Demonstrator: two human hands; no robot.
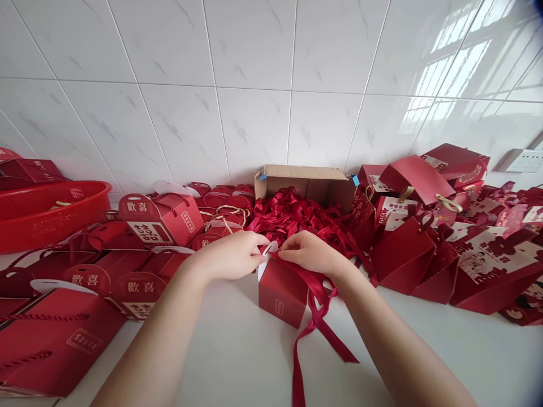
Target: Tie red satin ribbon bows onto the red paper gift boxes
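Note:
A small red gift box (282, 291) stands on the white table in front of me, its white-lined top flap upright. My left hand (240, 254) is at the left side of this flap, with thumb and fingers pinched together at its edge. On the right of the flap, my right hand (309, 251) pinches a dark red ribbon (316, 322). The ribbon hangs over the right side of the box, and its loose ends trail onto the table. What exactly lies between the left fingertips is too small to tell.
A cardboard box (305, 172) spilling red ribbons (297, 215) lies behind. Many red boxes (169, 217) and a red plastic basket (80, 209) fill the left. Red gift bags (407, 254) crowd the right. A tiled wall (254, 45) rises behind.

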